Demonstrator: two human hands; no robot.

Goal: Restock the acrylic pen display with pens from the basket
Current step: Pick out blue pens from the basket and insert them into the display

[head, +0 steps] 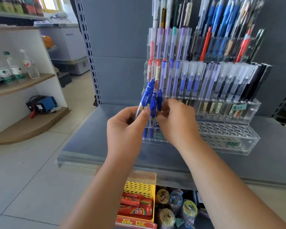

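Observation:
A tiered clear acrylic pen display point(248, 144) stands on the grey shelf, its upper rows full of capped pens and its front row mostly bare holes. My left hand point(125, 128) grips a small bunch of blue click pens point(147, 98), held upright in front of the display's left end. My right hand point(177, 119) pinches one blue pen of that bunch between thumb and fingertips. Two blue pens point(148, 132) stand in the front row's leftmost holes, just below my hands. A yellow perforated basket point(139, 188) with red packets sits below the shelf edge.
The grey metal shelf point(92, 142) has a clear front lip. Below it lie round packaged items point(175, 207). A white corner shelf with water bottles point(12, 68) stands to the left across the tiled floor. A perforated upright post point(87, 52) rises behind.

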